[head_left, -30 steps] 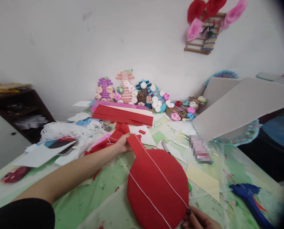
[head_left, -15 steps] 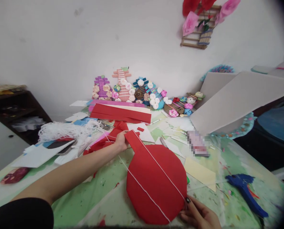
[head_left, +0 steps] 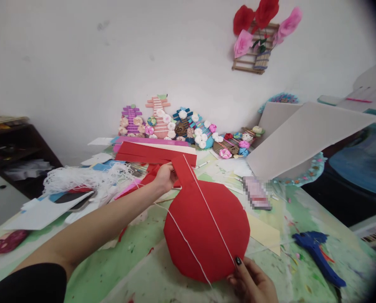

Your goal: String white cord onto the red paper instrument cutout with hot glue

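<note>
A red round-bodied piece with a straight neck (head_left: 203, 233), like a flat lute shape, is held up over the table, tilted with its neck to the upper left. My left hand (head_left: 166, 177) is closed around the neck's left side; its fingertips are partly hidden behind it. At the lower right rim, my right hand (head_left: 254, 281) pinches the edge, thumb on the front beside the white string (head_left: 209, 210). That string runs taut from the neck's top down to this thumb. Another length of string crosses the body's lower left and trails past the bottom edge.
A blue glue gun (head_left: 320, 256) lies at right, near a yellow card (head_left: 265, 233) and a pixelated phone (head_left: 257, 193). Tangled white string (head_left: 77, 179) is heaped at left. Red strips (head_left: 153, 153) and flowered craft pieces (head_left: 161, 120) stand behind, before a wall.
Both hands have raised the red piece slightly, its neck moving up and to the right. My right thumb has shifted up and left along with the rim. The camera view has also shifted a little.
</note>
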The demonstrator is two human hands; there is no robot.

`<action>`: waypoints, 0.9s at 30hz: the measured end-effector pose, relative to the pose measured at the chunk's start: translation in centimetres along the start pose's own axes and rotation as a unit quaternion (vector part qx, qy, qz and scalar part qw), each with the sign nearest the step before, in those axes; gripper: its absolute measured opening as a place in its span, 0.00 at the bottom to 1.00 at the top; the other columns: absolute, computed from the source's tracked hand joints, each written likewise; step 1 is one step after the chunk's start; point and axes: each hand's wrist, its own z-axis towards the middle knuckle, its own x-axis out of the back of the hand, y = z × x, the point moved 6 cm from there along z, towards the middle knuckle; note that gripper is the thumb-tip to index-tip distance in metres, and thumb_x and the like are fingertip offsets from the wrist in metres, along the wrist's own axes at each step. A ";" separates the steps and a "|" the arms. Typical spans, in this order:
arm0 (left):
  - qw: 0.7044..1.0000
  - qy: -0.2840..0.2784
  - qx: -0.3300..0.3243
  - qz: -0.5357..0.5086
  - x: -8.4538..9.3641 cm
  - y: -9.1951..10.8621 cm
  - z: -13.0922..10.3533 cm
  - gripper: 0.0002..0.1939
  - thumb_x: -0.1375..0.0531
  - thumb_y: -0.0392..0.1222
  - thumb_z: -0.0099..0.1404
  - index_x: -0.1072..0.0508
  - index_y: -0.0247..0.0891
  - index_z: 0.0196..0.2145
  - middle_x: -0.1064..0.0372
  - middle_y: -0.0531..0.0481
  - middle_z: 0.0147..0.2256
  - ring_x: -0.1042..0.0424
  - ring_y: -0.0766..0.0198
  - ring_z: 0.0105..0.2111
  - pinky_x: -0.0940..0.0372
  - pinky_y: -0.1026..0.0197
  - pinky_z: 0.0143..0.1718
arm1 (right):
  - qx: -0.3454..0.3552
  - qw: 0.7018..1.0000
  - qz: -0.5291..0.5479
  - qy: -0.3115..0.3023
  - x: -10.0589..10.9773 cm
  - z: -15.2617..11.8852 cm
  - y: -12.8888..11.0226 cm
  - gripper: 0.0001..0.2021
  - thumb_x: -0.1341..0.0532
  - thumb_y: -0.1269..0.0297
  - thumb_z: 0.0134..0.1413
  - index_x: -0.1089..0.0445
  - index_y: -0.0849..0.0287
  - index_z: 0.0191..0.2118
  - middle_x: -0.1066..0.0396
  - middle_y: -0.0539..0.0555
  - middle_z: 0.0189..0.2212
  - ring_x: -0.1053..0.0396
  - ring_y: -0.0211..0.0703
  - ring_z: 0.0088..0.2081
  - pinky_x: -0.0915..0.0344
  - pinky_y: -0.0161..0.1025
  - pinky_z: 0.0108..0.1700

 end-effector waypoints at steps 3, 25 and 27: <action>1.000 -0.012 0.000 0.007 -0.4 0.1 0.0 0.10 0.48 0.22 0.49 0.31 0.31 0.23 0.30 0.51 0.19 0.31 0.67 0.18 0.37 0.66 0.23 | -0.012 1.000 0.003 -0.018 -0.7 0.1 0.2 0.25 0.28 0.47 0.30 0.27 0.63 0.32 0.27 0.55 0.20 0.30 0.40 0.21 0.34 0.32 0.24; 0.995 -0.055 -0.035 0.071 -2.2 2.1 0.1 0.03 0.36 0.28 0.53 0.27 0.28 0.28 0.25 0.43 0.27 0.26 0.61 0.26 0.29 0.59 0.33 | 0.093 0.994 -0.019 -0.045 -3.6 0.5 -1.2 0.17 0.33 0.51 0.43 0.29 0.63 0.30 0.27 0.54 0.23 0.30 0.42 0.23 0.31 0.37 0.28; 0.997 -0.026 -0.022 0.075 -2.0 2.0 0.8 0.05 0.35 0.26 0.52 0.28 0.29 0.26 0.26 0.44 0.24 0.27 0.61 0.23 0.29 0.58 0.31 | 0.113 0.992 -0.024 -0.057 -4.4 0.1 -2.1 0.17 0.33 0.52 0.45 0.29 0.63 0.29 0.28 0.54 0.22 0.30 0.41 0.23 0.32 0.36 0.28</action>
